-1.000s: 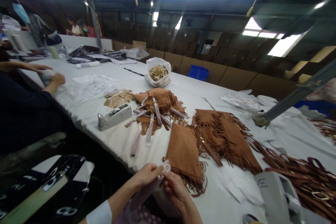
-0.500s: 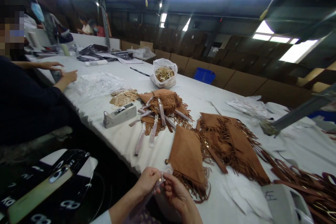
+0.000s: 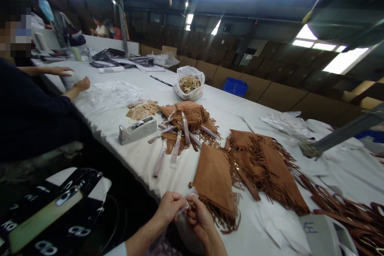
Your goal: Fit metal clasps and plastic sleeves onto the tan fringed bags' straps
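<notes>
My left hand (image 3: 170,209) and my right hand (image 3: 199,217) meet at the table's near edge, fingers pinched together. Between them is a piece of clear plastic wrap (image 3: 193,192); whatever lies inside it is mostly covered by my fingers. Just beyond my right hand lies a brown fringed suede bag (image 3: 213,176), with a second fringed bag (image 3: 264,164) to its right. Farther off, a pile of brown fringed bags (image 3: 189,110) carries several straps wrapped in plastic (image 3: 177,150).
A grey tape dispenser (image 3: 138,131) stands left of the pile, near tan string tags (image 3: 142,109). A white bag of tags (image 3: 189,84) is behind. Brown straps (image 3: 345,216) and another dispenser (image 3: 328,234) lie right. A co-worker (image 3: 33,104) sits left; a phone (image 3: 45,218) lies lower left.
My fingers have shifted slightly on the plastic, both hands staying together at the table edge. The co-worker's hand has moved a little. The whole view has shifted slightly.
</notes>
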Demonstrator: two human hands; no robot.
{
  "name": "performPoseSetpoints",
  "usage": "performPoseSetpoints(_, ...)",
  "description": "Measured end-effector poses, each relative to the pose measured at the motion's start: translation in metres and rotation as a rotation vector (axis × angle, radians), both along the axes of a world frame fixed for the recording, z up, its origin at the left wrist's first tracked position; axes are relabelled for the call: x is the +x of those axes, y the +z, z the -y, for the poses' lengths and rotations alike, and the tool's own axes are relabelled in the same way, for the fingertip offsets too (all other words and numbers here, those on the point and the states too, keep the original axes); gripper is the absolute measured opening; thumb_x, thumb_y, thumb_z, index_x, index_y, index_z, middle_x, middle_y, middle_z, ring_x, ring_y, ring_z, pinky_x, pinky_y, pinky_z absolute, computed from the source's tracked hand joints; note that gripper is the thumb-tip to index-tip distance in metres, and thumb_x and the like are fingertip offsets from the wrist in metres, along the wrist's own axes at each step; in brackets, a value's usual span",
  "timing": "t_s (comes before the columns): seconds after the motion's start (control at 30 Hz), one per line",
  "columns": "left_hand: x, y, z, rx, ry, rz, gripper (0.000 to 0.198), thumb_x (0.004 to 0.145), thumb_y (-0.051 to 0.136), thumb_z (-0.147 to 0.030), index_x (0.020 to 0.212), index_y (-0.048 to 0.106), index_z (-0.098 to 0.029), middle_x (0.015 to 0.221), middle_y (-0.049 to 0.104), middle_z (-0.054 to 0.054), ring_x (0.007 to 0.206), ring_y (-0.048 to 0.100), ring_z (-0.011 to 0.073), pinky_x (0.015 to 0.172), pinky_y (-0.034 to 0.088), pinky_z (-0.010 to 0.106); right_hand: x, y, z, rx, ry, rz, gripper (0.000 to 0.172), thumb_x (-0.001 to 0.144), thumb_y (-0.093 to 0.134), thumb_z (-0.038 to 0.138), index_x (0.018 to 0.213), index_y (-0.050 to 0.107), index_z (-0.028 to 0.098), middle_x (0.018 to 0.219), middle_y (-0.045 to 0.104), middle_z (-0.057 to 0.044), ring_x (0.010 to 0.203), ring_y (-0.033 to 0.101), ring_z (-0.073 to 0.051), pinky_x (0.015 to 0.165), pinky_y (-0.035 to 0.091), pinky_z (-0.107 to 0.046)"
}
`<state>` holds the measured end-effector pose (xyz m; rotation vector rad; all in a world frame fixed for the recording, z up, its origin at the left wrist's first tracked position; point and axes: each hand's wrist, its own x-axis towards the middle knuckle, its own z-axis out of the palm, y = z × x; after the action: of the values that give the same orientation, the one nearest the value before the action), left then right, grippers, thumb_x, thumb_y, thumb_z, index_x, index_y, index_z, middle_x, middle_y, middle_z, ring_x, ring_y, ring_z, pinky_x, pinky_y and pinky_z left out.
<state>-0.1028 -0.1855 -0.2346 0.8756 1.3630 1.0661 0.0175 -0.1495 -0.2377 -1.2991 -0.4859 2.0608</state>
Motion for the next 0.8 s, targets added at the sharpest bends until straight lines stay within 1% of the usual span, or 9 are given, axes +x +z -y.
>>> performPoseSetpoints(0.1, 0.000, 0.007, 0.002, 0.007, -0.012, -0.035, 0.036, 0.070, 0.051, -0.044, 0.051, 0.059, -0.014, 0.038, 0.044, -0.004, 0.032, 0.031, 0.0061, 0.036, 0.018, 0.021, -0.002, -0.002, -0.002, 0.053, -0.022, 0.065, 0.021, 0.054, 0.069, 0.025, 0.060, 0.051, 0.016, 0.041, 0.046, 0.008, 0.032, 0.033, -0.001, 0.032, 0.013, -0.013)
performPoseSetpoints(0.23, 0.001, 0.012, 0.006, 0.109, -0.024, -0.122, 0.036, 0.074, 0.048, -0.039, 0.048, 0.056, -0.014, 0.040, 0.044, -0.004, 0.038, 0.032, 0.0067, 0.042, 0.021, 0.022, -0.004, -0.006, -0.005, 0.061, -0.104, 0.063, 0.022, 0.055, 0.068, 0.025, 0.058, 0.047, 0.018, 0.039, 0.040, 0.011, 0.029, 0.029, -0.001, 0.030, 0.015, -0.014)
performPoseSetpoints(0.3, 0.001, 0.012, 0.007, 0.161, -0.030, -0.163, 0.036, 0.074, 0.048, -0.036, 0.047, 0.056, -0.014, 0.042, 0.044, -0.004, 0.042, 0.035, 0.0075, 0.046, 0.023, 0.022, -0.004, -0.007, -0.007, 0.059, -0.146, 0.054, 0.027, 0.057, 0.070, 0.029, 0.059, 0.045, 0.019, 0.039, 0.038, 0.012, 0.028, 0.027, -0.001, 0.030, 0.015, -0.014)
performPoseSetpoints(0.37, 0.000, 0.010, 0.007, 0.156, -0.021, -0.165, 0.035, 0.074, 0.048, -0.036, 0.048, 0.057, -0.014, 0.041, 0.044, -0.004, 0.043, 0.035, 0.0078, 0.047, 0.024, 0.022, -0.002, -0.004, -0.007, 0.052, -0.163, 0.040, 0.031, 0.060, 0.072, 0.037, 0.061, 0.046, 0.019, 0.040, 0.042, 0.011, 0.029, 0.031, -0.002, 0.030, 0.018, -0.014)
performPoseSetpoints(0.43, -0.001, 0.008, 0.005, 0.113, -0.002, -0.139, 0.035, 0.074, 0.048, -0.036, 0.049, 0.058, -0.014, 0.040, 0.043, -0.005, 0.041, 0.033, 0.0076, 0.046, 0.023, 0.022, 0.003, 0.000, -0.007, 0.026, -0.099, 0.007, 0.032, 0.062, 0.072, 0.043, 0.066, 0.051, 0.018, 0.046, 0.052, 0.006, 0.033, 0.042, -0.005, 0.032, 0.024, -0.015)
performPoseSetpoints(0.53, -0.002, 0.005, 0.002, 0.071, -0.008, -0.105, 0.034, 0.074, 0.048, -0.037, 0.051, 0.060, -0.014, 0.041, 0.045, -0.004, 0.039, 0.032, 0.0074, 0.045, 0.022, 0.022, 0.009, 0.005, -0.003, 0.042, 0.025, -0.004, 0.029, 0.062, 0.074, 0.038, 0.069, 0.058, 0.016, 0.052, 0.059, 0.003, 0.042, 0.052, -0.008, 0.036, 0.033, -0.016)
performPoseSetpoints(0.63, -0.002, 0.004, 0.002, 0.087, -0.024, -0.115, 0.033, 0.074, 0.049, -0.037, 0.058, 0.066, -0.012, 0.044, 0.050, -0.003, 0.041, 0.035, 0.0083, 0.045, 0.023, 0.022, 0.009, 0.005, 0.000, 0.109, 0.025, 0.058, 0.023, 0.058, 0.075, 0.029, 0.065, 0.060, 0.014, 0.049, 0.057, 0.004, 0.040, 0.048, -0.006, 0.037, 0.032, -0.015)
performPoseSetpoints(0.73, 0.000, 0.006, 0.004, 0.116, -0.021, -0.151, 0.031, 0.075, 0.049, -0.033, 0.069, 0.070, -0.013, 0.050, 0.056, -0.002, 0.047, 0.043, 0.0103, 0.048, 0.028, 0.021, 0.005, 0.000, 0.000, 0.131, 0.008, 0.118, 0.023, 0.058, 0.073, 0.031, 0.063, 0.061, 0.013, 0.048, 0.056, 0.003, 0.038, 0.045, -0.005, 0.035, 0.029, -0.014)
performPoseSetpoints(0.8, 0.002, 0.009, 0.007, 0.144, -0.017, -0.208, 0.030, 0.077, 0.047, -0.031, 0.069, 0.070, -0.014, 0.053, 0.058, -0.002, 0.051, 0.046, 0.0116, 0.051, 0.030, 0.022, 0.003, -0.004, -0.001, 0.137, -0.015, 0.142, 0.025, 0.058, 0.073, 0.035, 0.061, 0.060, 0.013, 0.046, 0.055, 0.003, 0.037, 0.044, -0.005, 0.034, 0.028, -0.014)
